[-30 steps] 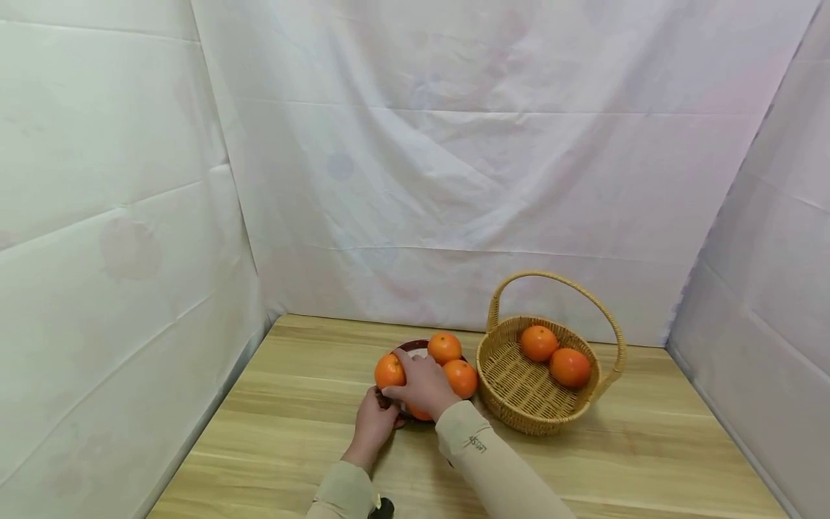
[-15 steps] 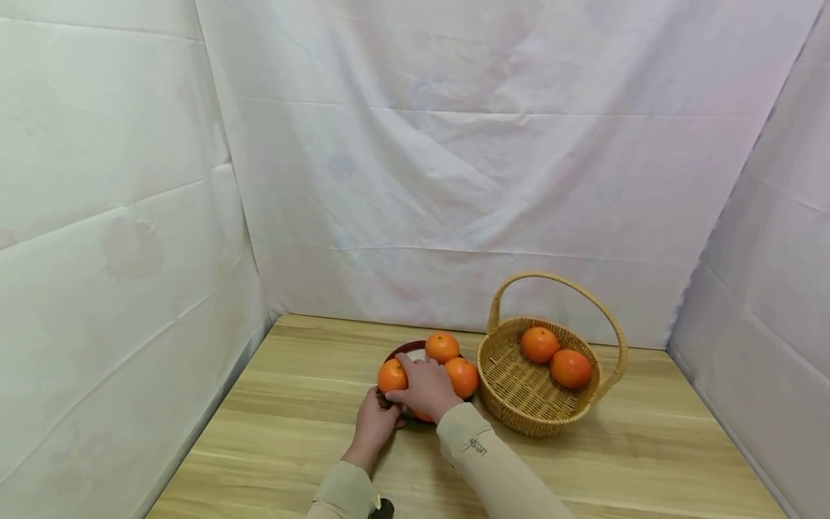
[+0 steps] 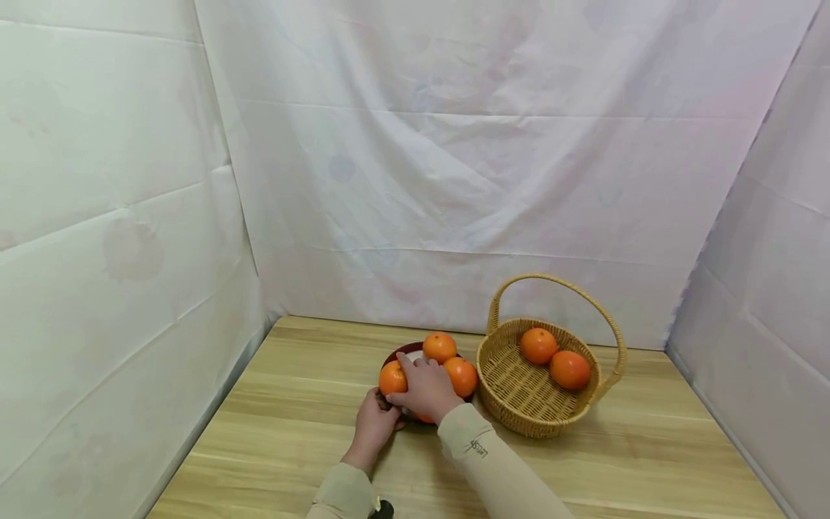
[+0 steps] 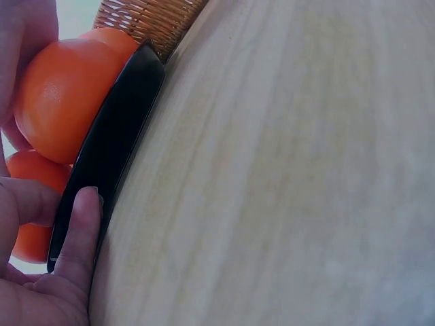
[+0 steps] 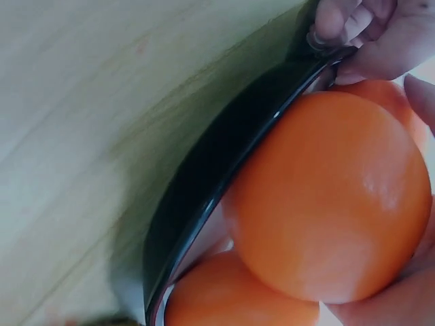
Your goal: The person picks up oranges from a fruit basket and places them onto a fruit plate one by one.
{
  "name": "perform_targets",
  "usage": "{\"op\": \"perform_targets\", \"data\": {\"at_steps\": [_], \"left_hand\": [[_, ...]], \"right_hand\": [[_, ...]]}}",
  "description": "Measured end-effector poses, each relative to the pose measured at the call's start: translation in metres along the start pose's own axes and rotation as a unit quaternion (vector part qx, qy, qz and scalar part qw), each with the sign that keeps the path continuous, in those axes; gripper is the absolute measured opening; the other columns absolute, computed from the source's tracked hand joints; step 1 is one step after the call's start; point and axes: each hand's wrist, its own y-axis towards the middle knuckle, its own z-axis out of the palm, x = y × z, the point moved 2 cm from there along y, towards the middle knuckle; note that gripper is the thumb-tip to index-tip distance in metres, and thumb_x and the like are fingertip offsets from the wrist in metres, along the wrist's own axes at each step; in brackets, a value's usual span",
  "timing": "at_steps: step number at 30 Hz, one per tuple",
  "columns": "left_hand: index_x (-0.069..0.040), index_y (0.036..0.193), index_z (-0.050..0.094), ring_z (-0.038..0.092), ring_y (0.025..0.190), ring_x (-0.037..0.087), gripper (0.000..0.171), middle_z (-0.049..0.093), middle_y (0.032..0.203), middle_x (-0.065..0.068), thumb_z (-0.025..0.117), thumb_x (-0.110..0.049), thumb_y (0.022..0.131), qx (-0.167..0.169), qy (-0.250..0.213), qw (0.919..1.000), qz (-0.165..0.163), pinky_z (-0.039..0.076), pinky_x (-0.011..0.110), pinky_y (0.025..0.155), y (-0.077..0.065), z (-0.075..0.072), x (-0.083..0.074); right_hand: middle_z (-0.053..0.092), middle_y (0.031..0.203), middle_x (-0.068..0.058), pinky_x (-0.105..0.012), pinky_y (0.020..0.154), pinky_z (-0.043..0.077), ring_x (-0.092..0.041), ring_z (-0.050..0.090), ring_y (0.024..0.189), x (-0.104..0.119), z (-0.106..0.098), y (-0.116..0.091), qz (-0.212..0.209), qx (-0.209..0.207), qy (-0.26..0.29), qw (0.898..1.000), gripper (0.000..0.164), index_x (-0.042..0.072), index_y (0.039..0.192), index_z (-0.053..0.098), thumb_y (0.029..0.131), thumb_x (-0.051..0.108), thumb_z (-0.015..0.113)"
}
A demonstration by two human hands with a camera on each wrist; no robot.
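Observation:
A shallow plate [image 3: 395,353], black outside with a dark red rim and pale inside, holds several oranges. My left hand [image 3: 375,427] pinches its near-left rim; in the left wrist view a finger [image 4: 80,227] lies along the black underside [image 4: 112,142]. My right hand [image 3: 426,389] reaches over the plate and grips the left orange [image 3: 391,379], thumb in front and fingers over the top. One orange [image 3: 439,347] sits at the back of the plate and another [image 3: 462,377] at the right. A front orange [image 3: 424,417] is mostly hidden under the right hand.
Close to the plate's right stands a wicker basket [image 3: 519,423] with a tall arched handle [image 3: 563,280] and two oranges [image 3: 539,346] inside. White cloth [image 3: 415,180] hangs behind the wooden table [image 3: 272,404] and along both sides. A small black object [image 3: 384,509] shows beside the left sleeve.
The left orange, in the right hand's grip, has shifted slightly right and nearer, settling closer over the plate. The back orange has moved a little left. The left hand stays at the rim.

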Motion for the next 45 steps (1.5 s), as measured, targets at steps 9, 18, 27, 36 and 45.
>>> {"op": "perform_targets", "data": {"at_steps": [9,18,27,36,45], "left_hand": [[0.006,0.121,0.038,0.060,0.062,0.020,0.047,0.056,0.082,0.014,0.062,-0.003,0.082,-0.004,0.000,1.0000,0.008,0.056,0.031,0.055,0.001,0.000,0.000],[0.005,0.123,0.038,0.059,0.059,0.018,0.049,0.056,0.082,0.014,0.062,-0.004,0.082,-0.011,0.009,0.9999,-0.005,0.056,0.030,0.055,0.002,0.001,0.003],[0.005,0.122,0.039,0.058,0.057,0.016,0.048,0.053,0.082,0.014,0.059,-0.001,0.080,-0.018,0.019,0.9997,-0.005,0.056,0.029,0.053,0.002,0.000,0.001],[0.006,0.120,0.040,0.057,0.058,0.017,0.045,0.053,0.082,0.015,0.059,0.001,0.079,-0.018,0.012,0.9998,0.002,0.056,0.029,0.053,0.001,0.000,-0.001],[0.006,0.122,0.039,0.056,0.057,0.017,0.047,0.053,0.081,0.015,0.058,0.002,0.079,-0.026,0.014,0.9996,0.004,0.055,0.028,0.051,0.001,0.001,0.002]], "right_hand": [[0.044,0.129,-0.011,-0.050,0.094,0.039,-0.031,0.041,0.118,-0.008,-0.011,-0.008,-0.002,-0.010,0.080,0.997,0.079,0.022,0.142,0.031,0.079,0.064,0.053],[0.044,0.129,-0.008,-0.048,0.097,0.038,-0.027,0.039,0.121,-0.016,-0.017,-0.017,-0.038,-0.049,0.100,0.993,0.067,0.018,0.136,0.042,0.083,0.059,0.051],[0.047,0.117,0.000,-0.038,0.087,0.044,-0.018,0.045,0.105,-0.032,-0.020,-0.031,-0.062,-0.153,0.102,0.981,0.045,0.020,0.124,0.052,0.088,0.047,0.052],[0.052,0.106,0.002,-0.036,0.080,0.043,-0.018,0.046,0.095,-0.046,-0.019,-0.038,-0.070,-0.198,0.112,0.971,0.031,0.024,0.114,0.058,0.086,0.038,0.059],[0.050,0.112,0.003,-0.039,0.087,0.044,-0.018,0.044,0.105,-0.056,-0.023,-0.044,-0.049,-0.191,0.122,0.973,0.032,0.023,0.114,0.059,0.088,0.042,0.054]]}}
